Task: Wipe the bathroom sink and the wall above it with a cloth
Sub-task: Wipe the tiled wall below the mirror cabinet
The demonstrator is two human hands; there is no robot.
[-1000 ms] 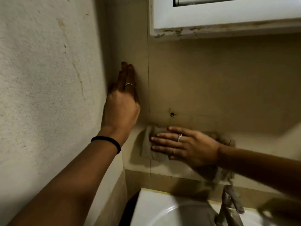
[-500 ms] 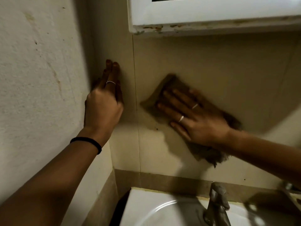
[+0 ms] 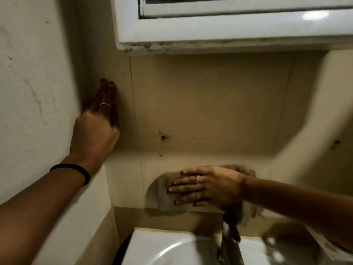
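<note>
Wall step in hand. My right hand (image 3: 208,188) lies flat, fingers straight and spread, pressing the cloth (image 3: 162,194) against the wall (image 3: 210,104) low down, just above the dark tile band over the sink (image 3: 162,249). Cloth shows to the left of my fingertips and again behind my wrist, above the tap (image 3: 230,238); its edges are blurred, so I cannot tell how it is folded.

My left hand (image 3: 97,127) is braced in the corner, fingers straight and together, pointing up, holding nothing. Ring on one finger, black band (image 3: 76,172) on the wrist.

A small dark hole (image 3: 163,138) with a stain trailing below it sits on the wall above the cloth, apart from it. The cabinet (image 3: 229,31) hangs over the stretch being wiped.

Judgement: wall part well under way, sink not yet touched by the cloth. Next move calls for firm flat pressure, working the cloth across the lower tile and over the stain, clear of the tap, then down to the basin.
</note>
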